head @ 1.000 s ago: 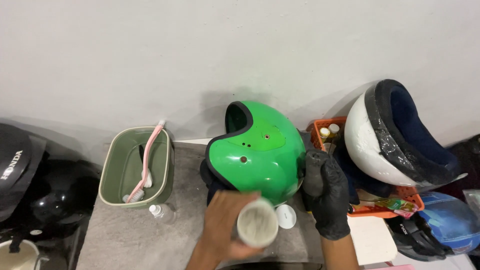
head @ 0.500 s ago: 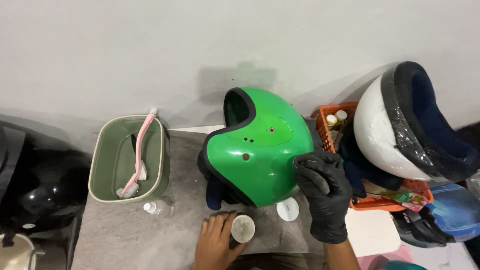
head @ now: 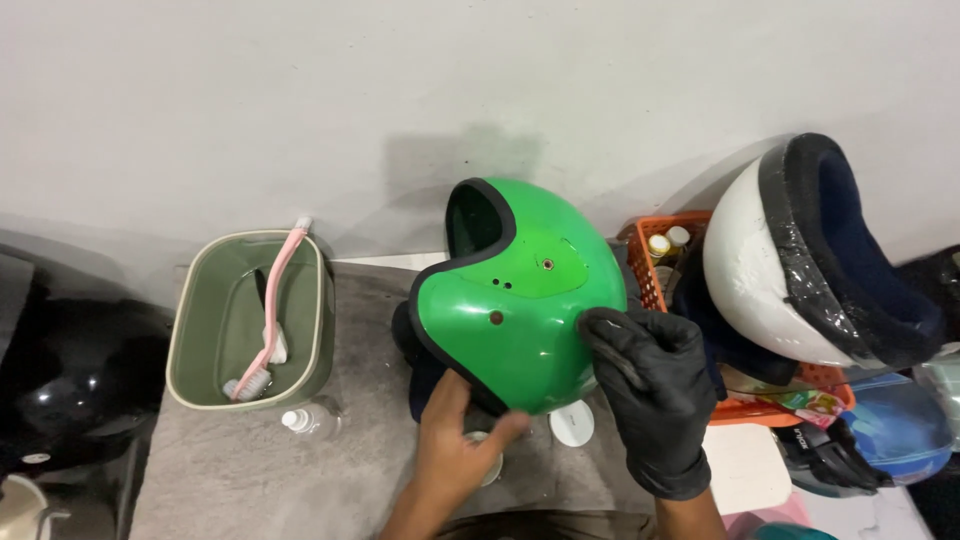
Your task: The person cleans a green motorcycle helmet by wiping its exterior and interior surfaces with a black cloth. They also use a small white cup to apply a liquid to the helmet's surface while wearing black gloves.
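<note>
A glossy green helmet (head: 520, 300) with black edging stands on a grey towel (head: 250, 470), its opening turned toward the wall. My right hand (head: 650, 385), in a black glove, grips the helmet's lower right side with curled fingers. My bare left hand (head: 450, 450) is low in front of the helmet, wrapped over a small white jar (head: 488, 462) that rests on the towel; its thumb reaches the helmet's bottom edge. A round white lid (head: 572, 423) lies on the towel between my hands.
A green basin (head: 195, 340) holding a pink brush (head: 268, 320) sits to the left, with a small clear bottle (head: 305, 420) beside it. A black helmet (head: 60, 380) is far left. On the right are a white helmet (head: 760, 270) and an orange basket (head: 640, 250).
My left hand has lowered the white jar from in front of the camera down to the towel under the helmet. My gloved right hand stayed on the helmet's side.
</note>
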